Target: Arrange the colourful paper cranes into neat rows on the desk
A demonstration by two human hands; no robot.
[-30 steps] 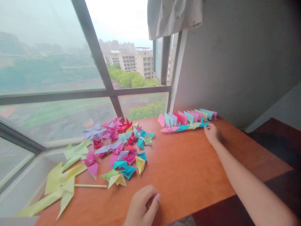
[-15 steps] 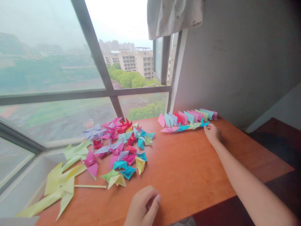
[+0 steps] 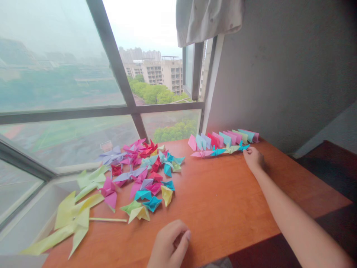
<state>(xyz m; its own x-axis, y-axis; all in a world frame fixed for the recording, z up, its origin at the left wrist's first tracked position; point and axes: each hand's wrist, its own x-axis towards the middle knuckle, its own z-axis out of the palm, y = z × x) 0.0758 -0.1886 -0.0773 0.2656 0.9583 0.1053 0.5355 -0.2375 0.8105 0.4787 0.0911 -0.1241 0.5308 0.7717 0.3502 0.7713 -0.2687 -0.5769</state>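
My right hand (image 3: 253, 158) reaches to the far right of the table, its fingers pinched on the tip of a blue paper crane (image 3: 242, 146). That crane stands at the right end of a short row. Beside it are a pale green paper crane (image 3: 232, 149), another blue paper crane (image 3: 218, 151) and a pink paper crane (image 3: 202, 153). Close behind them runs a line of folded paper pieces (image 3: 225, 138) in several colours, standing on edge. At the near edge, my left hand (image 3: 169, 243) rests on the table with its fingers curled in and nothing visible in them.
Folded paper boats and pinwheels crowd the left of the brown table (image 3: 212, 208), among them a blue paper boat (image 3: 152, 204). A large yellow pinwheel (image 3: 75, 219) lies with its stick pointing right. A window (image 3: 64, 115) borders the back left, a grey wall (image 3: 264, 82) the right.
The view has shifted very slightly. My right hand stays at the blue paper crane, and my left hand keeps its place at the near edge.
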